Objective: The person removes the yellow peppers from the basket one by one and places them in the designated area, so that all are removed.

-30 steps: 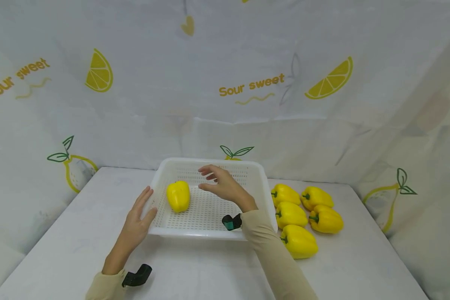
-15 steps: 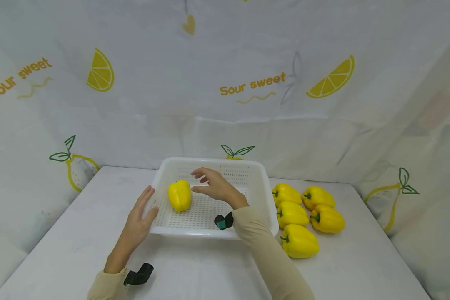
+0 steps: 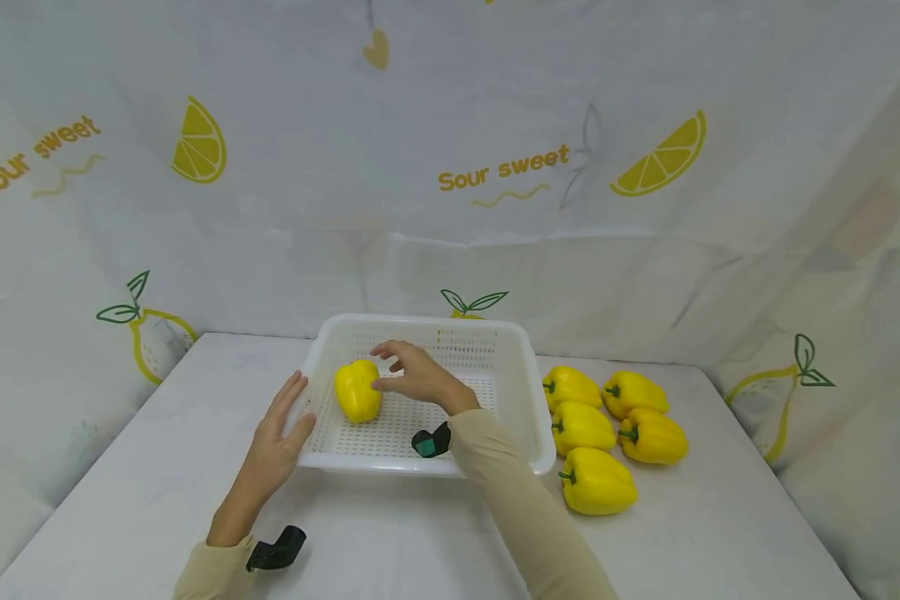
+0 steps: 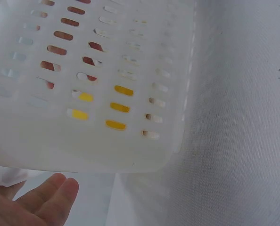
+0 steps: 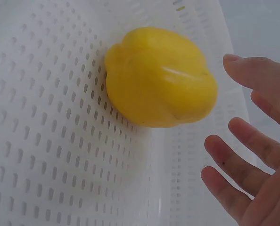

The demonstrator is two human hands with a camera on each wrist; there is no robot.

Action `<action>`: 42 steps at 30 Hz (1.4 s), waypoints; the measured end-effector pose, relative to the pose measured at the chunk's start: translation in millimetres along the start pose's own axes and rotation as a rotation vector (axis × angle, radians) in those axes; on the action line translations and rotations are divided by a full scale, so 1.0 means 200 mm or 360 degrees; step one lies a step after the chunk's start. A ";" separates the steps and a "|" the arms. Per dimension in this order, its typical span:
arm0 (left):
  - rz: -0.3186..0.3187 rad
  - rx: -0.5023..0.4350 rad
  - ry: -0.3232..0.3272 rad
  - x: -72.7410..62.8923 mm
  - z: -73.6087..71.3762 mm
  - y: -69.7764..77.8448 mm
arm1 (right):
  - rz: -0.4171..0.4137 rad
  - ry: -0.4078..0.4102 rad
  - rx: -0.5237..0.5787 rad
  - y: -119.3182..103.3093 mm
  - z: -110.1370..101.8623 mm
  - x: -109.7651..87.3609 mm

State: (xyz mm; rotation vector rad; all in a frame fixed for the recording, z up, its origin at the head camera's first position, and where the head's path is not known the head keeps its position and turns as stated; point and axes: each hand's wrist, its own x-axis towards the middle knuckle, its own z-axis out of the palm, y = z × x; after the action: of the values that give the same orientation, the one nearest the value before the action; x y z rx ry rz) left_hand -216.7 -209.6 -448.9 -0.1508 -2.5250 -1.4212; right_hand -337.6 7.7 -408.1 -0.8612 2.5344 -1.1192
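A yellow bell pepper (image 3: pixel 356 392) stands in the left part of a white perforated plastic basket (image 3: pixel 427 468). My right hand (image 3: pixel 418 375) hovers inside the basket just right of that pepper, fingers spread and loosely bent, holding nothing. In the right wrist view, a gap shows between the fingers and the pepper (image 5: pixel 159 77). My left hand (image 3: pixel 273 442) lies along the basket's left side, its fingers fairly straight at the rim. Through the slots of the basket wall (image 4: pixel 83 141), the left wrist view shows bits of yellow.
Several yellow bell peppers (image 3: pixel 598 482) lie grouped on the white-covered table (image 3: pixel 420 542), right of the basket. Behind the table hangs a white curtain (image 3: pixel 330 192) printed with lemons. Each wrist carries a small black camera mount (image 3: pixel 277 550).
My right hand has moved left across the basket toward the pepper inside it and slightly down. The left hand, basket and peppers stay as they were.
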 end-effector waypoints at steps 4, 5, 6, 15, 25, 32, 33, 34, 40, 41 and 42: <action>-0.0001 0.0004 -0.0006 0.00 0.00 0.00 | 0.0041 -0.0035 -0.0022 0.00 0.02 0.02; 0.0000 0.0006 -0.0006 0.00 0.00 0.00 | 0.0051 -0.0042 -0.0026 0.00 0.02 0.02; 0.0002 0.0007 -0.0006 0.00 0.00 0.00 | 0.0059 -0.0050 -0.0028 0.00 0.03 0.02; 0.0009 -0.0002 0.0006 -0.01 0.00 0.00 | 0.0116 -0.0095 -0.0044 0.00 0.06 0.03; 0.0007 -0.0004 -0.0001 -0.01 0.00 -0.01 | 0.0155 -0.0200 -0.0073 0.01 0.07 0.02; 0.0014 0.0002 0.0003 0.00 0.00 -0.01 | 0.0205 -0.0236 -0.0070 0.02 0.07 0.02; 0.0016 -0.0001 0.0002 0.00 0.00 -0.01 | 0.0213 -0.0233 -0.0046 0.02 0.07 0.02; 0.0019 -0.0003 0.0001 0.00 0.00 -0.01 | 0.0219 -0.0228 -0.0024 0.02 0.07 0.02; 0.0026 -0.0013 -0.0006 0.00 0.00 -0.01 | 0.0251 -0.0226 0.0044 0.02 0.07 0.01; 0.0030 -0.0013 -0.0006 0.00 0.00 -0.01 | 0.0254 -0.0232 0.0040 0.02 0.07 0.01; 0.0032 -0.0014 -0.0007 0.00 0.00 0.00 | 0.0256 -0.0239 0.0034 0.02 0.07 0.01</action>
State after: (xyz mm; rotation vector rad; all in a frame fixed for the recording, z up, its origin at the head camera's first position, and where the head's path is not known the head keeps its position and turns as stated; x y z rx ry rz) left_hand -217.0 -210.9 -449.1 -0.1807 -2.5135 -1.4260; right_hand -335.1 0.2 -420.9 -0.6938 2.4161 -0.9916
